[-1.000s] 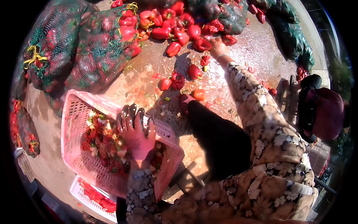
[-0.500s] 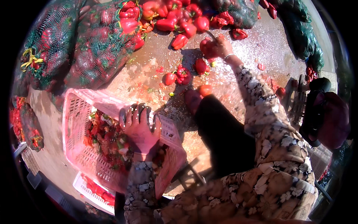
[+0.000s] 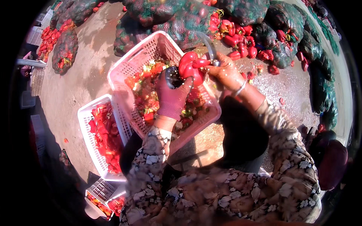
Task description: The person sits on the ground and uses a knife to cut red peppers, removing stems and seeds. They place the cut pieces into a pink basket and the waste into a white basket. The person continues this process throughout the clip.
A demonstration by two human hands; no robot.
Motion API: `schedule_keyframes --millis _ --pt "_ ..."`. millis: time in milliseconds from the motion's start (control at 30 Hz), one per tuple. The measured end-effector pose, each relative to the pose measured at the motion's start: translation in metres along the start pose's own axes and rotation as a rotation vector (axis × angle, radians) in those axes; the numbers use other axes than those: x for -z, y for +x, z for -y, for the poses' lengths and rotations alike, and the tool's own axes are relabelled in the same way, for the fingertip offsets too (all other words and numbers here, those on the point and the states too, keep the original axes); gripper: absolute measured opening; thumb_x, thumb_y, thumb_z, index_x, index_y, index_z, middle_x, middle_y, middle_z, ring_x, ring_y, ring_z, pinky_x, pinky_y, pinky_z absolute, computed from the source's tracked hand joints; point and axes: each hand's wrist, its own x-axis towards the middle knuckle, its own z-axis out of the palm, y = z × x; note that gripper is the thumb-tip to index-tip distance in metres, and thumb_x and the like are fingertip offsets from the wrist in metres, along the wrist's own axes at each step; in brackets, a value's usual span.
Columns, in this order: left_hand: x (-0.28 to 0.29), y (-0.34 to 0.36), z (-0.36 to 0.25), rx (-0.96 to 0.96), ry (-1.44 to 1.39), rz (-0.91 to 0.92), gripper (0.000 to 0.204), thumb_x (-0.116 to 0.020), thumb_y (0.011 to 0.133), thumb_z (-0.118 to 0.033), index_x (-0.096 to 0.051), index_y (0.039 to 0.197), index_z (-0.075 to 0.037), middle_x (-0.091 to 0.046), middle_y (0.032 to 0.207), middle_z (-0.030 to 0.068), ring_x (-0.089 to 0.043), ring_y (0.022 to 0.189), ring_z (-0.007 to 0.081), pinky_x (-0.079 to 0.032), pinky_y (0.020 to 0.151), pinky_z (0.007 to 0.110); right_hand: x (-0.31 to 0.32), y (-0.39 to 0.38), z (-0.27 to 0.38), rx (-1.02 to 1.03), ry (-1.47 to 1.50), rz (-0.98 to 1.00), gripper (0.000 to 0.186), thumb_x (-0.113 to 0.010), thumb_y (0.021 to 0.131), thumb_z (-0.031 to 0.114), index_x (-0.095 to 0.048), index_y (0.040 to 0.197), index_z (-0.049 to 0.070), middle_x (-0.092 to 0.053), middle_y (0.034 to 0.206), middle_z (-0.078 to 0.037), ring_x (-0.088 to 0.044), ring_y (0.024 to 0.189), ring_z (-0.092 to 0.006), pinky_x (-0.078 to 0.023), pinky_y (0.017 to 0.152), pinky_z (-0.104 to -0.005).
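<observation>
Over a pink crate (image 3: 132,56), my left hand (image 3: 171,94), in a purple glove with dark fingertips, closes round a red bell pepper (image 3: 190,67). My bare right hand (image 3: 227,75), with a bracelet at the wrist, meets the pepper from the right and grips a curved knife (image 3: 207,42). Its pale blade arcs up behind the pepper; the handle is mostly hidden in my fingers. Below my hands, the crate holds pepper scraps (image 3: 145,94), a mix of red and green pieces with pale seeds.
A white crate (image 3: 85,116) of red pepper pieces stands left of the pink one. Whole red peppers (image 3: 241,41) lie on the wet floor ahead, among green mesh sacks (image 3: 241,11) of peppers. More sacks line the right side. Smaller crates sit at lower left.
My right hand has brought a pepper from the floor to above the pink crate. My left hand has left the crate's rim and taken hold of the pepper. The view has swung left.
</observation>
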Motion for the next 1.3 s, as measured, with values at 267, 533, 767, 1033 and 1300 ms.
schedule_keyframes --millis 267,533,767,1033,1300 --pt "0.122 -0.049 -0.012 -0.073 -0.137 -0.253 0.028 -0.076 0.074 -0.007 -0.060 0.096 0.001 -0.063 0.086 0.0038 -0.057 0.074 0.0088 -0.049 0.067 0.025 -0.146 -0.019 -0.003 0.301 -0.323 0.123 0.026 -0.064 0.086 0.002 -0.058 0.111 0.000 -0.062 0.086 -0.001 -0.055 0.074 -0.0072 -0.047 0.063 -0.0250" --pt "0.179 -0.057 -0.013 -0.101 0.049 -0.325 0.026 -0.076 0.076 -0.011 -0.064 0.096 0.000 -0.066 0.083 0.0061 -0.061 0.072 0.0125 -0.051 0.065 0.028 -0.203 -0.058 0.005 0.660 -1.108 0.025 0.032 -0.057 0.082 0.002 -0.048 0.113 -0.004 -0.059 0.083 -0.028 -0.060 0.079 -0.0449 -0.048 0.069 -0.0484" --pt "0.187 -0.057 -0.006 -0.185 0.422 -0.423 0.031 -0.073 0.068 -0.013 -0.065 0.097 -0.004 -0.063 0.089 0.0157 -0.061 0.089 0.0336 -0.050 0.080 0.041 -0.247 -0.042 -0.002 0.693 -1.142 -0.003 0.018 -0.058 0.083 0.010 -0.049 0.095 -0.001 -0.060 0.073 -0.024 -0.060 0.073 -0.0440 -0.046 0.062 -0.0500" --pt "0.199 -0.054 0.010 -0.157 0.142 -0.425 0.023 -0.071 0.075 -0.008 -0.063 0.095 -0.001 -0.066 0.084 0.0068 -0.062 0.073 0.0149 -0.050 0.069 0.030 -0.255 -0.037 -0.033 0.526 -1.113 0.075 0.023 -0.059 0.081 0.009 -0.050 0.099 -0.003 -0.060 0.073 -0.025 -0.061 0.073 -0.0422 -0.049 0.065 -0.0481" --pt "0.207 -0.043 0.023 -0.101 -0.053 -0.460 0.020 -0.071 0.076 -0.001 -0.062 0.095 -0.001 -0.065 0.083 0.0033 -0.059 0.071 0.0102 -0.049 0.064 0.024 -0.246 -0.091 -0.069 0.445 -1.113 0.015 0.019 -0.056 0.088 0.011 -0.051 0.102 -0.002 -0.058 0.068 -0.022 -0.058 0.063 -0.0383 -0.048 0.058 -0.0466"
